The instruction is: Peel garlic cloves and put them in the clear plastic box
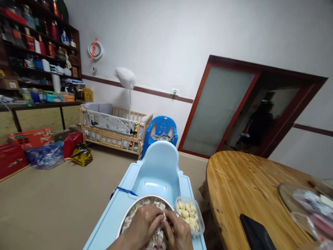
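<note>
My left hand and my right hand meet over a round metal bowl of unpeeled garlic and papery skins. Between their pinched fingertips is a whitish garlic clove, mostly covered by the fingers. A ring shows on a right-hand finger. Just right of the bowl, a clear plastic box holds several peeled garlic cloves. Bowl and box both rest on the tray of a light blue child's high chair.
A wooden table stands at the right, bearing a black phone-like slab and plastic bags. Beyond the high chair are a blue plastic chair and a wooden crib. A person stands in the doorway.
</note>
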Demonstrator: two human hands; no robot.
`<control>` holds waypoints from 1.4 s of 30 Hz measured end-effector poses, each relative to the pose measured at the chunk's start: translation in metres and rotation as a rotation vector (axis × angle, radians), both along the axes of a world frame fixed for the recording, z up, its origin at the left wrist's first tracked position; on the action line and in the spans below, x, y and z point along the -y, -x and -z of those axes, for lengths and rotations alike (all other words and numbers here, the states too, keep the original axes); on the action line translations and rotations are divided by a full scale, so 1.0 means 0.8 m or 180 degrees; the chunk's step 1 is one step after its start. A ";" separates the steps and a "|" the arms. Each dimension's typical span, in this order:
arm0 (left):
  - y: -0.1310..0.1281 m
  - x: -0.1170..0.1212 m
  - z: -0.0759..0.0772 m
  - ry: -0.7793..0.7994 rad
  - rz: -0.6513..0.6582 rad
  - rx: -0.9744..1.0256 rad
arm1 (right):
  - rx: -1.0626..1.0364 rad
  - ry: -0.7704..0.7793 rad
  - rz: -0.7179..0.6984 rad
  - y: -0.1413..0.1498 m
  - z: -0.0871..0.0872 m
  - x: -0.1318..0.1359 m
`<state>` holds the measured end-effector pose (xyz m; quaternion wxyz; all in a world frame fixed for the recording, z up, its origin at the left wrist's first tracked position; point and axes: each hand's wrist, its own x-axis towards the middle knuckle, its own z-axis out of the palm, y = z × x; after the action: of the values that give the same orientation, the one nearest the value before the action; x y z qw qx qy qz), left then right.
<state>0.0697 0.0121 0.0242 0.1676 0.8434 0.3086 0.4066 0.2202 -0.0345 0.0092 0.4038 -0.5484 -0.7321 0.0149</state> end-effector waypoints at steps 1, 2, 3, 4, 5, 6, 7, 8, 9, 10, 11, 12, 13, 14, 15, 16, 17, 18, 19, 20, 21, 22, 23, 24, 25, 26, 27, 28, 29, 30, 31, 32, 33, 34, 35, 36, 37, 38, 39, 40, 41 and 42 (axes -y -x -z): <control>0.002 0.001 -0.002 0.0042 -0.0004 0.0031 | -0.0038 0.0043 0.0005 0.003 -0.004 0.001; 0.003 0.002 -0.003 0.0056 -0.0003 0.0032 | -0.0091 -0.0016 0.0047 0.006 -0.008 0.002; 0.004 0.003 -0.004 0.0011 0.0025 0.0011 | -0.0137 -0.0030 0.0079 0.008 -0.011 0.002; 0.005 0.003 -0.005 -0.0057 0.0050 -0.0025 | -0.0189 -0.0025 0.0104 0.010 -0.013 0.002; 0.006 0.003 -0.004 -0.0151 0.0085 -0.0074 | -0.0253 -0.0003 0.0123 0.011 -0.014 0.002; 0.006 0.003 -0.003 -0.0265 0.0110 -0.0131 | -0.0323 0.0053 0.0131 0.011 -0.014 0.002; 0.006 0.002 -0.002 -0.0384 0.0111 -0.0186 | -0.0397 0.0111 0.0133 0.011 -0.014 0.002; 0.006 0.002 0.000 -0.0516 0.0104 -0.0245 | -0.0461 0.0168 0.0126 0.011 -0.013 0.001; 0.006 0.002 0.001 -0.0655 0.0093 -0.0318 | -0.0511 0.0207 0.0123 0.010 -0.012 0.001; 0.006 0.001 0.002 -0.0793 0.0079 -0.0410 | -0.0544 0.0213 0.0121 0.010 -0.011 0.000; 0.005 0.001 0.002 -0.0927 0.0064 -0.0513 | -0.0555 0.0206 0.0105 0.009 -0.010 0.000; 0.005 0.001 0.002 -0.1050 0.0056 -0.0628 | -0.0556 0.0186 0.0072 0.009 -0.010 -0.001; 0.006 0.001 0.001 -0.1160 0.0054 -0.0748 | -0.0553 0.0156 0.0027 0.008 -0.011 -0.001; 0.006 0.000 0.001 -0.1248 0.0048 -0.0868 | -0.0556 0.0117 -0.0027 0.008 -0.012 -0.001; 0.006 0.000 0.000 -0.1306 0.0030 -0.0978 | -0.0559 0.0063 -0.0091 0.008 -0.014 -0.001; 0.006 0.000 0.000 -0.1349 0.0010 -0.1063 | -0.0566 0.0014 -0.0145 0.007 -0.016 -0.001; 0.006 -0.001 0.001 -0.1376 -0.0005 -0.1127 | -0.0574 -0.0024 -0.0191 0.007 -0.017 -0.001; 0.006 -0.002 0.002 -0.1394 -0.0019 -0.1166 | -0.0578 -0.0047 -0.0232 0.006 -0.019 -0.001; 0.005 -0.002 0.004 -0.1404 -0.0038 -0.1178 | -0.0585 -0.0057 -0.0267 0.006 -0.020 -0.001; 0.004 -0.003 0.007 -0.1411 -0.0056 -0.1166 | -0.0600 -0.0051 -0.0295 0.005 -0.020 0.000; 0.003 -0.005 0.011 -0.1409 -0.0067 -0.1136 | -0.0622 -0.0041 -0.0322 0.004 -0.019 0.000; 0.001 -0.006 0.015 -0.1382 -0.0086 -0.1083 | -0.0650 -0.0023 -0.0350 0.003 -0.018 0.000; 0.000 -0.007 0.019 -0.1329 -0.0114 -0.1020 | -0.0678 -0.0013 -0.0383 0.001 -0.016 -0.001; -0.002 -0.009 0.022 -0.1270 -0.0145 -0.0948 | -0.0711 0.0000 -0.0411 0.000 -0.013 -0.001; -0.004 -0.010 0.025 -0.1209 -0.0173 -0.0880 | -0.0739 0.0020 -0.0442 -0.001 -0.011 -0.001; -0.005 -0.011 0.027 -0.1151 -0.0197 -0.0824 | -0.0766 0.0046 -0.0462 -0.002 -0.009 -0.002; -0.006 -0.011 0.029 -0.1097 -0.0222 -0.0785 | -0.0808 0.0070 -0.0459 -0.002 -0.007 -0.002; -0.007 -0.012 0.028 -0.1047 -0.0246 -0.0765 | -0.0857 0.0105 -0.0451 -0.003 -0.006 -0.002; -0.007 -0.012 0.027 -0.0994 -0.0261 -0.0759 | -0.0914 0.0151 -0.0444 -0.003 -0.005 -0.002; -0.007 -0.011 0.025 -0.0931 -0.0276 -0.0746 | -0.0979 0.0213 -0.0439 -0.003 -0.005 -0.002; -0.006 -0.010 0.022 -0.0862 -0.0292 -0.0732 | -0.1052 0.0281 -0.0440 -0.003 -0.004 -0.001; -0.006 -0.009 0.018 -0.0798 -0.0306 -0.0715 | -0.1125 0.0361 -0.0455 -0.003 -0.003 -0.001; -0.005 -0.008 0.014 -0.0746 -0.0326 -0.0700 | -0.1198 0.0449 -0.0467 -0.003 -0.002 -0.001; -0.004 -0.007 0.011 -0.0686 -0.0339 -0.0683 | -0.1279 0.0529 -0.0452 -0.003 -0.001 -0.001; -0.004 -0.005 0.008 -0.0608 -0.0338 -0.0661 | -0.1365 0.0583 -0.0405 -0.003 0.001 -0.001; -0.004 -0.004 0.005 -0.0504 -0.0326 -0.0638 | -0.1444 0.0617 -0.0348 -0.002 0.003 -0.001; -0.004 -0.003 0.003 -0.0382 -0.0308 -0.0618 | -0.1503 0.0640 -0.0290 -0.002 0.005 -0.002; -0.004 -0.002 0.002 -0.0253 -0.0282 -0.0612 | -0.1539 0.0654 -0.0246 -0.002 0.005 -0.002; -0.005 -0.001 0.001 -0.0131 -0.0256 -0.0624 | -0.1555 0.0657 -0.0223 -0.001 0.006 -0.002; -0.005 0.000 0.000 -0.0029 -0.0231 -0.0656 | -0.1553 0.0658 -0.0237 -0.001 0.005 -0.001; -0.004 0.000 -0.001 0.0047 -0.0223 -0.0706 | -0.1554 0.0661 -0.0264 -0.001 0.004 -0.001; -0.004 0.000 -0.002 0.0119 -0.0239 -0.0765 | -0.1576 0.0657 -0.0294 -0.001 0.003 0.000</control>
<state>0.0729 0.0117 0.0256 0.1298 0.8707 0.3653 0.3028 0.2212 -0.0343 0.0068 0.5114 -0.5324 -0.6299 0.2415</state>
